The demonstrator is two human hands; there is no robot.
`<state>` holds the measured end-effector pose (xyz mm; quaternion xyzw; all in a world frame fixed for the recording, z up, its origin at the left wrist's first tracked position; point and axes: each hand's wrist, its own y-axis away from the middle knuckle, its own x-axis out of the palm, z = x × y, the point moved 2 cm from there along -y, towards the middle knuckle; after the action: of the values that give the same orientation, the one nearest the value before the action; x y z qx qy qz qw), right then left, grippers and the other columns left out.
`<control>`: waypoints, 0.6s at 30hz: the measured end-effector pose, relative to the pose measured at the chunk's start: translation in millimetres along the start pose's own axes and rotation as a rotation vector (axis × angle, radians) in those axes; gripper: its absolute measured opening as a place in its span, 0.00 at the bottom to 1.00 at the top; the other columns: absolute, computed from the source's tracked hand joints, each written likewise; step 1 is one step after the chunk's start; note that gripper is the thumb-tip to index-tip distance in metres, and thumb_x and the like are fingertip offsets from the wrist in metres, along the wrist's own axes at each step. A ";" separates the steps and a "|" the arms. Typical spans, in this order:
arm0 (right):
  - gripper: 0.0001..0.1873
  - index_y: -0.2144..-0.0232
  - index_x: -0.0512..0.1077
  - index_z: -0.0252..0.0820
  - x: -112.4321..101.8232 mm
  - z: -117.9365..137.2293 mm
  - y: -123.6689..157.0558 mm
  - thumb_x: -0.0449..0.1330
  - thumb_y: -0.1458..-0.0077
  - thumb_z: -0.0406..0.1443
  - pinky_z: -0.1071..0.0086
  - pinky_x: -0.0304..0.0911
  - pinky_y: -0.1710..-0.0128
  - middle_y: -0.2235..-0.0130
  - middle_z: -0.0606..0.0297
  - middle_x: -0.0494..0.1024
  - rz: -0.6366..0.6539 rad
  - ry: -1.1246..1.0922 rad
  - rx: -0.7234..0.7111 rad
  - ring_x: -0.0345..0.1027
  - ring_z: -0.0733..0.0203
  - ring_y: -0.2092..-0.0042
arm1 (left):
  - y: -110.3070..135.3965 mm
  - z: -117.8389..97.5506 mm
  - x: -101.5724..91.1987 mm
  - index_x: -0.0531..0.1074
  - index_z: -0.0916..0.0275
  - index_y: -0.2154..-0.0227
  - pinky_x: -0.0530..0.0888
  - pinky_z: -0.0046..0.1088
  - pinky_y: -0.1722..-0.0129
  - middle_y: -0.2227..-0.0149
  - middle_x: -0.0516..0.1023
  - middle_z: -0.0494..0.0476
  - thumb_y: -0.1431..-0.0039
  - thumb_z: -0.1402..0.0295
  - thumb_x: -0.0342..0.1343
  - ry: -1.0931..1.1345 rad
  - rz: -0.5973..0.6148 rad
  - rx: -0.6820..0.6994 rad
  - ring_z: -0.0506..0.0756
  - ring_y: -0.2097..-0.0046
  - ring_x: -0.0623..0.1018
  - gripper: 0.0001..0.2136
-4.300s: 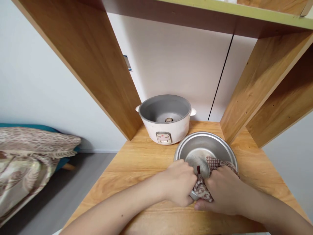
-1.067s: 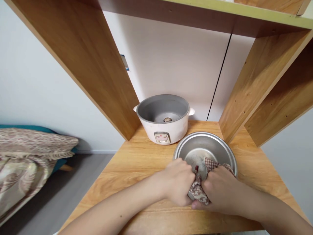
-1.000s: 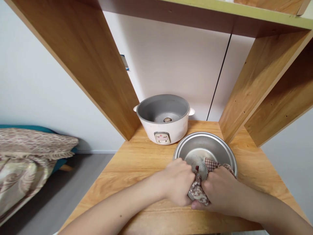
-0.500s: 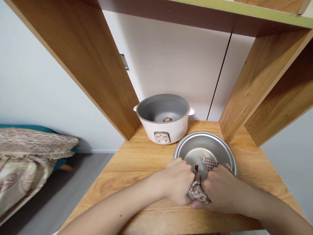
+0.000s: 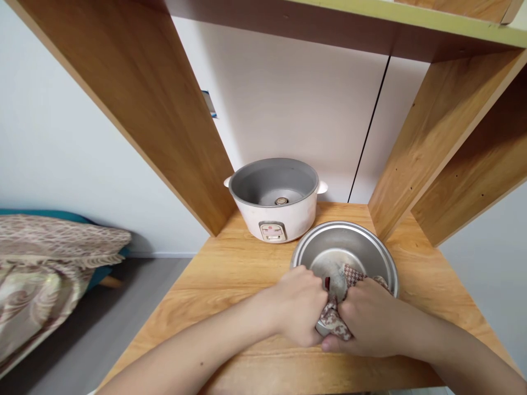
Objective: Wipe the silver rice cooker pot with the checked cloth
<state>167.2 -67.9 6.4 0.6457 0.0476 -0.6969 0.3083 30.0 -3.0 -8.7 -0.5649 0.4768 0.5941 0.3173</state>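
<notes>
A round metal inner pot (image 5: pixel 345 242) stands on the wooden table (image 5: pixel 230 274). My left hand (image 5: pixel 300 304) grips the pot's near rim on the left side. My right hand (image 5: pixel 368 321) holds a brown and white patterned cloth (image 5: pixel 335 323) pressed over the near rim, with part of the cloth lying inside the pot. The two hands almost touch each other. Behind the pot sits a white rice cooker body (image 5: pixel 275 200), lidless, with a grey inside and a heating plate at its bottom.
Slanted wooden shelf panels (image 5: pixel 164 120) rise on both sides of the table, with a shelf board overhead. A white wall stands behind the cooker. At the far left lies a patterned blanket (image 5: pixel 49 263) on a low seat, above a grey floor.
Both hands keep their hold at the near rim. The cloth has shifted slightly along the rim and bunched a little more between the hands.
</notes>
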 end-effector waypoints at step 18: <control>0.35 0.65 0.81 0.38 2.9 -0.3 -1.5 0.52 0.42 0.61 0.57 0.64 0.59 0.67 0.51 0.82 -0.023 0.003 0.024 0.76 0.47 0.65 | 0.0 0.2 1.6 0.78 0.61 0.80 0.76 0.43 0.74 0.76 0.81 0.64 0.55 0.53 0.57 0.009 -0.020 0.004 0.69 0.73 0.81 0.16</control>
<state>166.8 -67.6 3.2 0.6497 0.0469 -0.7001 0.2925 29.6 -3.1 -10.3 -0.5716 0.4737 0.5875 0.3220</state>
